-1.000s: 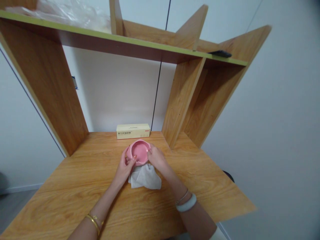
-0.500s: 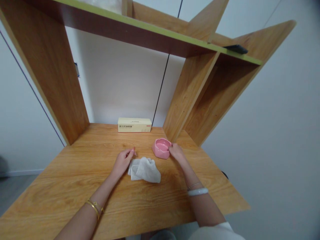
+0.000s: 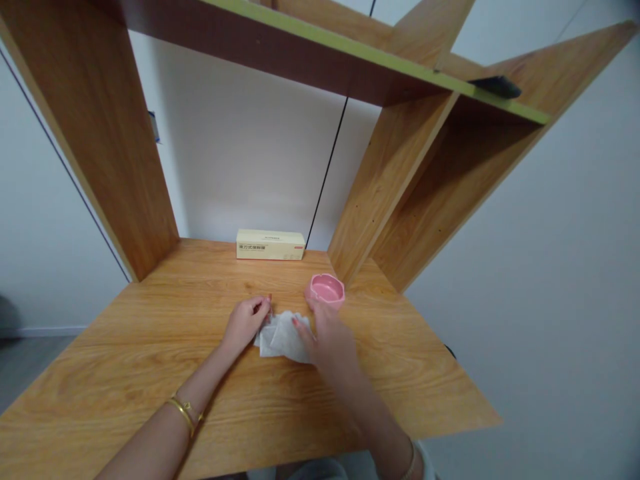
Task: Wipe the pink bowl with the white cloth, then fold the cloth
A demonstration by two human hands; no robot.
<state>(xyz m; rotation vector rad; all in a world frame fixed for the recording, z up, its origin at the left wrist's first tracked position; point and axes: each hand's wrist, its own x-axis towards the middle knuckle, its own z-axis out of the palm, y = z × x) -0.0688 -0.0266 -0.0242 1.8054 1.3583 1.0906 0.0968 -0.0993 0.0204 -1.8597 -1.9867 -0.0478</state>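
A crumpled white cloth or tissue [image 3: 283, 337] lies on the wooden desk in front of me. At its left edge rests my left hand [image 3: 247, 321], fingers curled and closed; whatever is between the fingertips is too small to make out. My right hand [image 3: 333, 340], blurred by motion, hovers over the cloth's right side with thumb and forefinger apart and nothing visible in it. Just beyond that hand stands a pink, angular ashtray [image 3: 327, 288] with notches in its rim. My right hand hides part of its front.
A cream cling film box [image 3: 270, 245] stands at the back of the desk [image 3: 150, 360]. Wooden side panels rise left and right, and a shelf with a green edge [image 3: 320, 41] spans overhead. A dark flat object [image 3: 497, 87] lies on the shelf's right end.
My right hand has let go of the ashtray's right rim and moved left and toward me, over the cloth. My left hand stays nearly in place. The view has shifted slightly.
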